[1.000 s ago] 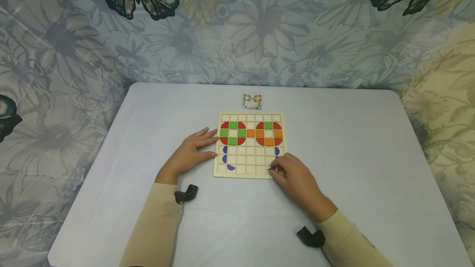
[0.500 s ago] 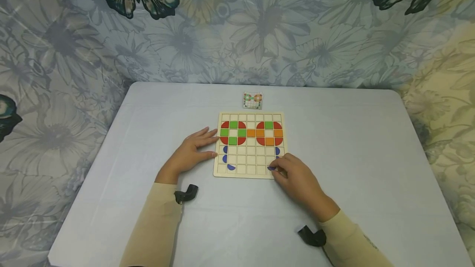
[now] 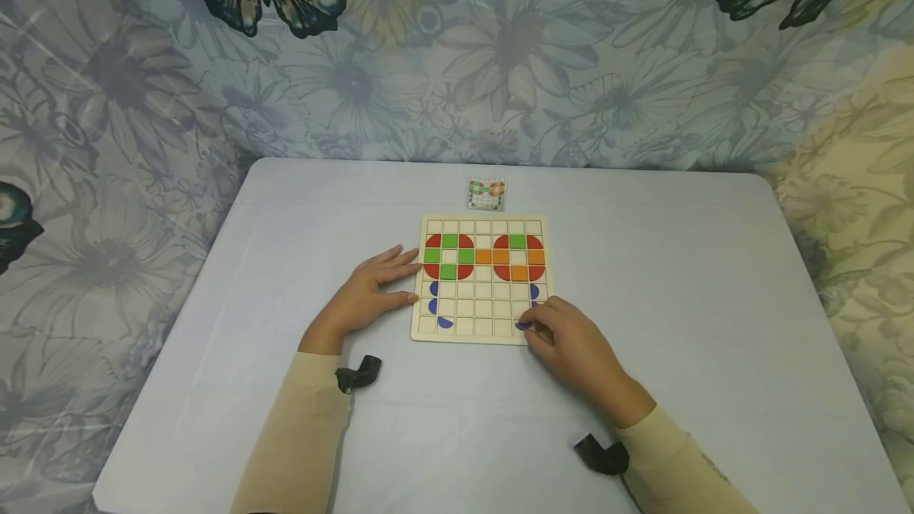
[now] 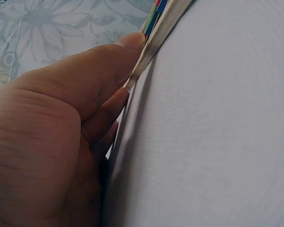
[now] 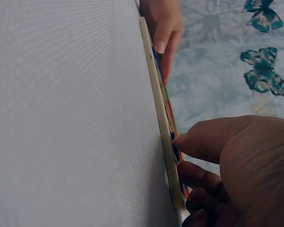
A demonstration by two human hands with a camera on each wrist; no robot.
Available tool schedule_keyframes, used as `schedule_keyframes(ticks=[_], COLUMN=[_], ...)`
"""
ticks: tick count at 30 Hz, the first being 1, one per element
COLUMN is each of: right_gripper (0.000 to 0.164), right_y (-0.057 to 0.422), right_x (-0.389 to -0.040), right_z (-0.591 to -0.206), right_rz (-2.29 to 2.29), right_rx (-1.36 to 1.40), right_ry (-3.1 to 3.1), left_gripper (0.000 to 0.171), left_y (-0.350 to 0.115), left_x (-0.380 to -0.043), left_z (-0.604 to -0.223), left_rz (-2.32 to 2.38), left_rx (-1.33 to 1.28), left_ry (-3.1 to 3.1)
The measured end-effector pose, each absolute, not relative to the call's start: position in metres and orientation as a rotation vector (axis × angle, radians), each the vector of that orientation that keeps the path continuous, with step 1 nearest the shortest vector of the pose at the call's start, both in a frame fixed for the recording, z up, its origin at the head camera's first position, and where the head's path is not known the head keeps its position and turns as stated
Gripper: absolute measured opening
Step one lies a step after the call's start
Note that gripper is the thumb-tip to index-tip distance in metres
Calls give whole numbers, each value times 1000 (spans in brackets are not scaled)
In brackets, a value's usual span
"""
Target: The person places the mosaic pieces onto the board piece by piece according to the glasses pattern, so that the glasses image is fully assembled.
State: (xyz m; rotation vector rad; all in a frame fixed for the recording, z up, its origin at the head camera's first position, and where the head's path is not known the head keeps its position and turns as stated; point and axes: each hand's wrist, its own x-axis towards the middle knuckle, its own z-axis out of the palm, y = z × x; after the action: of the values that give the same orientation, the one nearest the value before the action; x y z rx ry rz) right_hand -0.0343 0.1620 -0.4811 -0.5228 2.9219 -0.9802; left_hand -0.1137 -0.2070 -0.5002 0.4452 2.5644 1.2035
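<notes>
A square wooden grid board (image 3: 482, 289) lies on the table, with red, green and orange pieces set in its upper cells. Down its left side sit several blue half-circle pieces (image 3: 432, 306). My left hand (image 3: 364, 292) rests along the board's left edge, fingers spread and straight, the thumb tip on the rim. At the bottom right corner, my right hand (image 3: 571, 343) pinches a blue half-circle piece (image 3: 522, 325) between thumb and index finger, right at a cell in the bottom row. The right hand hides that corner of the board and partly covers another blue piece above.
Behind the board lies a small pattern card (image 3: 487, 193) with a matching coloured design. The white-covered table (image 3: 678, 300) reaches back to a floral wall hanging (image 3: 500, 54). Dark wrist devices (image 3: 601, 455) sit at both sleeves.
The right hand has shifted very slightly right, and more of the blue piece at its fingertips shows. The left hand has stayed in place.
</notes>
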Motion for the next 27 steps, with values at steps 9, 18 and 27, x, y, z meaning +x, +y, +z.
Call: schedule_keyframes(ticks=[9,18,27], right_gripper=[18,17,33], right_y=[164,176,223], right_x=[-32,-40,-84], right_z=[-480,-472,-444], right_rz=[-967,-991,-854], right_rx=[-474,-409,-329], right_ry=[2911,2938,3013], left_gripper=[63,61,71], left_y=[-206,-206,-192], left_x=[-114,-115,-133], left_z=[-501,-498,-467], left_rz=[1205,1283,1179], left_rx=[431,392,251], left_ry=[2560,2532,2516])
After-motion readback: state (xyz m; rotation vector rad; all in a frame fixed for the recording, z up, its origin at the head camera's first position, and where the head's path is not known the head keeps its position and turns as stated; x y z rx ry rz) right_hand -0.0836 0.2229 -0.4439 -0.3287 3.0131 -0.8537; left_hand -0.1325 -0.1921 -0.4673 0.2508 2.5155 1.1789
